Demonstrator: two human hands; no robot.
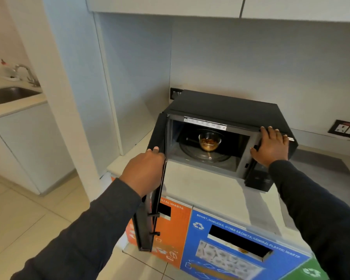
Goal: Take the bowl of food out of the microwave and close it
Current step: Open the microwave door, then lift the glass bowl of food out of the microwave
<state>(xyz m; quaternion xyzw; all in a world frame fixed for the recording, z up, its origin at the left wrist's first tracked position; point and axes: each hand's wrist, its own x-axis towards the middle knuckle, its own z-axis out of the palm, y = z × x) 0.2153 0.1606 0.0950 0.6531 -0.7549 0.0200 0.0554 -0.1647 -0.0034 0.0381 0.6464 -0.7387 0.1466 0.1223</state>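
1. Left hand (143,172): wrapped around the upper edge of the microwave door (154,188), fingers curled over the top and gripping it. The door stands swung fully out to the left, edge-on to the camera.
2. Microwave (226,110): a black unit resting on the pale desk (200,184), cavity exposed. The opening step appears complete.
3. Bowl of food (210,142): a clear glass bowl sitting upright at the centre of the turntable (205,156) inside the cavity, holding a brownish food whose kind cannot be told. Neither hand touches it, so removal is judged not yet begun.
4. Right hand (270,145): laid flat with fingers spread against the microwave's upper right front corner, over the control panel side; it holds nothing and seems to steady the unit.
5. Waste bins (230,249): orange and blue labelled fronts below the desk, with slot openings; their contents are not discernible.
6. Remaining, as judged: lift the bowl out, set it down, then swing the door shut.
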